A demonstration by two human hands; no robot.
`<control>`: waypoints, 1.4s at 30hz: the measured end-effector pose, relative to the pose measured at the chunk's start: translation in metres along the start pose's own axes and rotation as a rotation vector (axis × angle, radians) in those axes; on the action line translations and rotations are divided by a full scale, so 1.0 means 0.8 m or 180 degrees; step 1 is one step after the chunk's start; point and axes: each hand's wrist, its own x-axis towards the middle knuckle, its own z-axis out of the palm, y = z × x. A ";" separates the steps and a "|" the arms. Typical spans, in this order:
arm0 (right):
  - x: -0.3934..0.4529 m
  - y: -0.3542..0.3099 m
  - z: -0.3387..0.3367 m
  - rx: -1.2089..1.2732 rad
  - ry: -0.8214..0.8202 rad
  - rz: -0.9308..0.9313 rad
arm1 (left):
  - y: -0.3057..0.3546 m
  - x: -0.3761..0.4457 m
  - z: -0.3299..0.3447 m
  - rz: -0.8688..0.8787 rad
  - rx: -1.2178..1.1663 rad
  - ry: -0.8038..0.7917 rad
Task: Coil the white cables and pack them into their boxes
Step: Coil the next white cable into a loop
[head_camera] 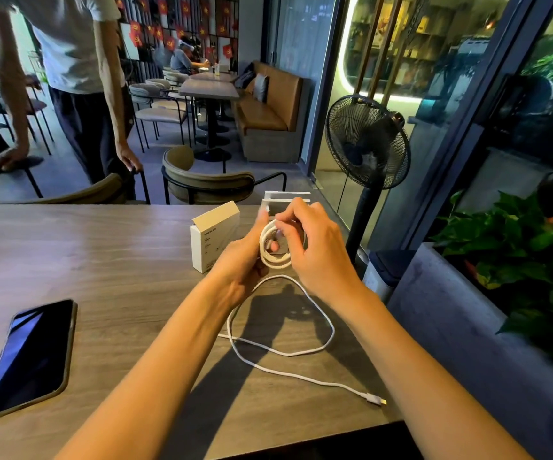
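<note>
1. Coiling is the step in hand: the left hand has its grip on a small white coil just above the counter, centre of the frame, fingers curled round the loops.
2. The right hand pinches the top of that same coil, thumb and fingertips closed on the strand, apparently laying on a turn.
3. Plenty of white cable is loose yet. It trails down from the coil and sprawls in a wide loop across the lower centre of the counter, its connector lying near the counter's lower right edge.
4. The open white box stands just left of the hands, flap up. A second white box sits behind them, mostly hidden.
5. A smartphone lies at lower left, well apart from the work.
6. Next move, I reckon: more turns drawn in from the slack, each loop kept tight enough to fit that box.
</note>
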 end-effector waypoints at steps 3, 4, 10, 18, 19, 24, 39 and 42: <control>0.003 0.000 0.000 -0.0068 0.0137 0.0123 | -0.010 -0.003 0.002 0.0448 0.0548 0.0068; 0.004 0.002 -0.001 -0.0061 0.0171 0.0188 | -0.012 -0.005 0.003 0.0553 0.0787 -0.0057; 0.006 0.021 -0.001 0.0124 0.0196 0.0346 | -0.014 -0.001 0.004 0.0501 0.0980 -0.0308; -0.003 0.050 0.001 0.0428 -0.0025 0.0660 | -0.020 0.013 0.006 0.0172 0.0316 -0.0138; -0.005 0.048 0.000 0.0533 -0.0117 0.0724 | -0.022 0.015 0.007 0.0148 0.0322 -0.0051; -0.013 0.026 0.001 0.0790 -0.0418 0.0897 | -0.037 0.026 0.001 0.0776 0.0841 0.0476; -0.021 0.049 0.014 0.1285 0.0232 0.1047 | -0.053 0.030 -0.003 0.2531 0.2395 0.0552; -0.021 0.054 0.010 0.1398 0.0031 0.1094 | -0.048 0.030 -0.003 0.2659 0.2582 0.0534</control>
